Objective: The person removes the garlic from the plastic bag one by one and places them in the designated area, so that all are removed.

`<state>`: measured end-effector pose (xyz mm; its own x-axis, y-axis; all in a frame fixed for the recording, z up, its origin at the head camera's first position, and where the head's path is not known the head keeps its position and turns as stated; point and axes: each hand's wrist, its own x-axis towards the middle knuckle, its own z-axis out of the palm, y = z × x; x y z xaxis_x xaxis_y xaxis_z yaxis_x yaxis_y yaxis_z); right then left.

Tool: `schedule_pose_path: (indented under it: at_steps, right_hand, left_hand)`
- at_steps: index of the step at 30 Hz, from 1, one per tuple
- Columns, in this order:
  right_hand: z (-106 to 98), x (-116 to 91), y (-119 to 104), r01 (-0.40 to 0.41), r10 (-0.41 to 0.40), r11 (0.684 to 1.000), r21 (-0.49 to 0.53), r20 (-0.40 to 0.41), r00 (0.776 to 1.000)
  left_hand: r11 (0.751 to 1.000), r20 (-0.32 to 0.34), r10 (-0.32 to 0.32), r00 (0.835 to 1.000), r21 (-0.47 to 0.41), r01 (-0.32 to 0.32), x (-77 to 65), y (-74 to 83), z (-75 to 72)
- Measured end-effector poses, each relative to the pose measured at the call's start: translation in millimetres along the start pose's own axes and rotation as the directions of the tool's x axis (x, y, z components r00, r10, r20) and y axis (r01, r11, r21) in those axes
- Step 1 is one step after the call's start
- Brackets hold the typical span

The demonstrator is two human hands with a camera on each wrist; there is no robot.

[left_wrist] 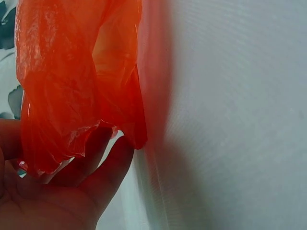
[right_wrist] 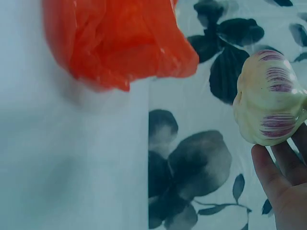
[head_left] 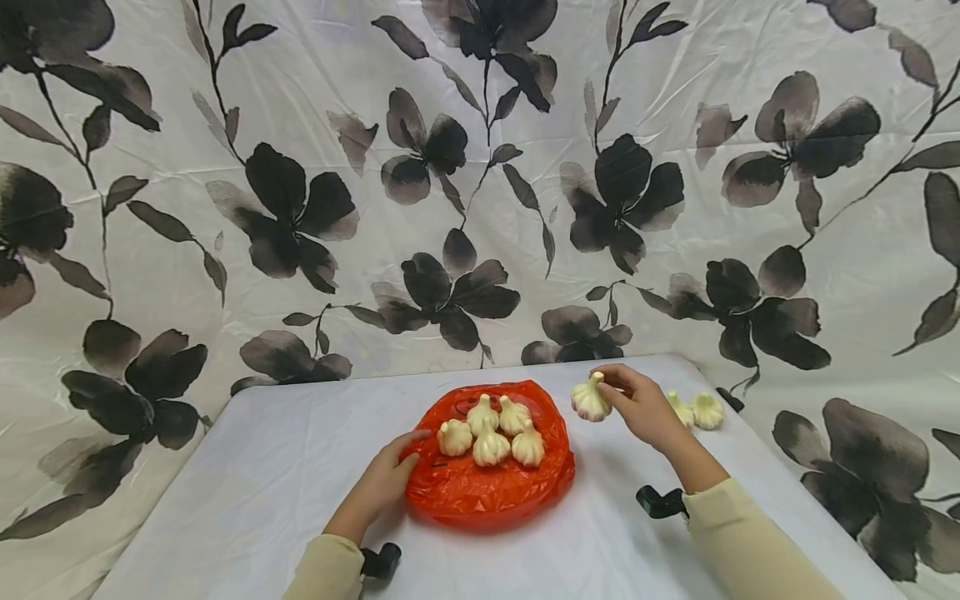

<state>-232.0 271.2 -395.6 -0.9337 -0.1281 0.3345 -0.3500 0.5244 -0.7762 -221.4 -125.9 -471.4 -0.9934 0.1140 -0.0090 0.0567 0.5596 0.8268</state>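
A red plastic bag (head_left: pixel 480 500) is spread in a rounded heap on the white table, with several garlic bulbs (head_left: pixel 491 447) clustered on top. At its left rim my left hand (head_left: pixel 386 477) grips the plastic; in the left wrist view the fingers (left_wrist: pixel 112 167) reach under the bag's crinkled edge (left_wrist: pixel 62 96). To the right of the bag, my right hand (head_left: pixel 637 404) holds one garlic bulb (head_left: pixel 589 400) up off the table. Purple streaks mark that bulb (right_wrist: pixel 268 98) in the right wrist view, where the fingers (right_wrist: pixel 268 172) support it from below.
Two more garlic bulbs (head_left: pixel 693 410) lie at the table's right edge, partly behind my right hand. The white table (head_left: pixel 262 467) ends at the back against a hanging cloth (head_left: pixel 525 250) printed with dark flowers. Black wrist cameras (head_left: pixel 662 502) sit under both forearms.
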Motion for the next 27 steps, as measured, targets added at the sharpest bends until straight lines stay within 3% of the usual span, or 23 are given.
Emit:
schedule_pose_path:
  at_steps: [12,27]
  right_hand:
    - [-37.0,-8.9,22.8,-0.081,0.077,0.995,-0.058,-0.069,0.995]
    - [-70.7,-25.7,41.8,-0.157,0.142,0.978,-0.136,-0.117,0.983]
  left_hand:
    - [0.999,0.011,0.046,0.999,0.001,-0.046,-0.2,-0.3,-1.0]
    - [1.0,0.029,-0.005,1.0,-0.012,0.005,-1.8,4.1,1.8]
